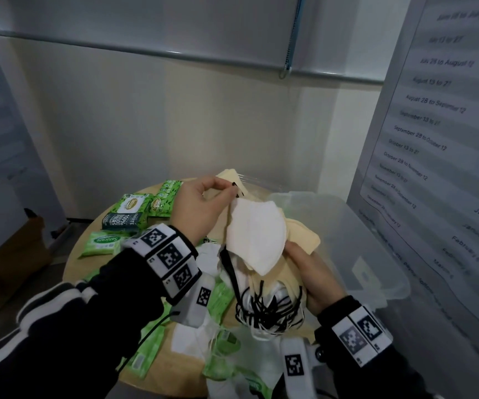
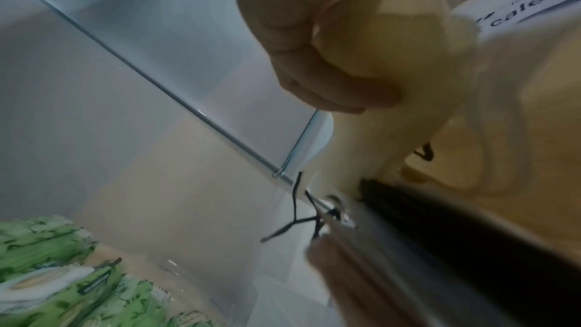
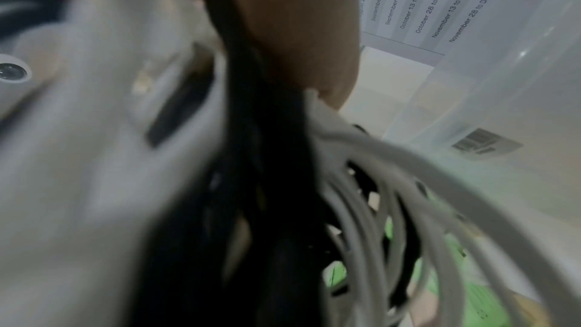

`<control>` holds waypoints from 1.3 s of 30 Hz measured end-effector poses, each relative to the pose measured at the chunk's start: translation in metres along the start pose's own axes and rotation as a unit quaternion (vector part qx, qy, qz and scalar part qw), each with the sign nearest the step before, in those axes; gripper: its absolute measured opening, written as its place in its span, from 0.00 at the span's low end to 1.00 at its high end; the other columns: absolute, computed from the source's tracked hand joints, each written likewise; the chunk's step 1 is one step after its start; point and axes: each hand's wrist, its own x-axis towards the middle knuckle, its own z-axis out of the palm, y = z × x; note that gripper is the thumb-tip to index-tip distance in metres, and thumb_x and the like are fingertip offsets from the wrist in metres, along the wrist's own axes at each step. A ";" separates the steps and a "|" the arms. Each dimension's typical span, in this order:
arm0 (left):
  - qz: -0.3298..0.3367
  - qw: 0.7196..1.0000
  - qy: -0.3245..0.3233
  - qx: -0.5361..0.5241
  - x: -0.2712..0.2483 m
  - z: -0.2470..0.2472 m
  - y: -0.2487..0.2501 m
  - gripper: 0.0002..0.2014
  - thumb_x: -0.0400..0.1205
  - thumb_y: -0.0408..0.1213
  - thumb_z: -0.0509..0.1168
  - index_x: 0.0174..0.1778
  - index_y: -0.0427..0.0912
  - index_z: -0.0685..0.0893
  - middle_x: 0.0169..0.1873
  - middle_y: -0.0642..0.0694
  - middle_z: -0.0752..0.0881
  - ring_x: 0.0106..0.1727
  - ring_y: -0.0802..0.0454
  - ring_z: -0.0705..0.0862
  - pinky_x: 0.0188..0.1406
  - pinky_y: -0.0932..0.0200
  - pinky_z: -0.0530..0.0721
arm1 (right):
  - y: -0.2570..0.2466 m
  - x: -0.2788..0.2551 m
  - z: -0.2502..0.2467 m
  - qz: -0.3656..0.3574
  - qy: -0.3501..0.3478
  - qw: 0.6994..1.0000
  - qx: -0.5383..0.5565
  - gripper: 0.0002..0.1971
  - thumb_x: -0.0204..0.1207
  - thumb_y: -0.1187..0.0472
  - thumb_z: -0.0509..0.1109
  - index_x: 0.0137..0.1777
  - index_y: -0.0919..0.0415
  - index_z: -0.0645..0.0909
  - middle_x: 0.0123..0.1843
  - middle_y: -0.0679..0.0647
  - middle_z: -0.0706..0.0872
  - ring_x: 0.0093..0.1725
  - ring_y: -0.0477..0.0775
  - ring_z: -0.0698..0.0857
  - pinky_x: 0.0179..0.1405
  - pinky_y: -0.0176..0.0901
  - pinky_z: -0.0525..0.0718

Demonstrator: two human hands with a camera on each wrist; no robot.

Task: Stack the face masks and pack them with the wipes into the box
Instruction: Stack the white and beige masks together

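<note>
The stacking step was judged to be in hand, with nothing yet seen packed in the clear plastic box [image 1: 376, 240] at the right. A bundle of face masks [image 1: 272, 254] — white on top, cream beneath — was held above the round table [image 1: 72, 266], gripped from below by the right hand [image 1: 316, 275], ear loops [image 1: 267, 309] dangling. The top end was pinched by the left hand [image 1: 200, 208]. Squaring of the edges was called for next; wipes packs [image 1: 128, 208] lay left of the hands.

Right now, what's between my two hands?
In the head view, the mask stack, white mask on top, spans from left hand to right hand.
</note>
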 end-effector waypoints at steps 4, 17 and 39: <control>0.017 0.999 0.010 0.029 0.001 -0.004 -0.005 0.08 0.76 0.37 0.72 0.31 0.50 0.83 0.29 0.57 0.82 0.29 0.64 0.76 0.35 0.68 0.74 | -0.002 0.001 0.000 0.005 0.015 1.000 0.013 0.24 0.70 0.43 0.66 0.64 0.53 0.80 0.57 0.55 0.90 0.58 0.58 0.87 0.64 0.60 0.81; 0.035 0.994 0.019 0.102 -0.003 -0.006 -0.013 0.03 0.77 0.37 0.70 0.39 0.50 0.86 0.44 0.51 0.86 0.41 0.62 0.79 0.47 0.68 0.75 | -0.005 -0.004 0.001 0.001 0.018 1.000 0.017 0.13 0.73 0.63 0.71 0.58 0.59 0.82 0.55 0.60 0.90 0.55 0.61 0.88 0.54 0.55 0.87; 0.156 0.897 -0.198 0.364 -0.070 0.026 -0.022 0.35 0.75 0.60 0.57 0.71 0.38 0.74 0.67 0.42 0.73 0.70 0.44 0.70 0.69 0.59 0.65 | -0.003 -0.004 0.007 -0.019 0.033 0.999 -0.018 0.09 0.75 0.65 0.71 0.55 0.63 0.85 0.53 0.64 0.90 0.52 0.62 0.89 0.53 0.56 0.86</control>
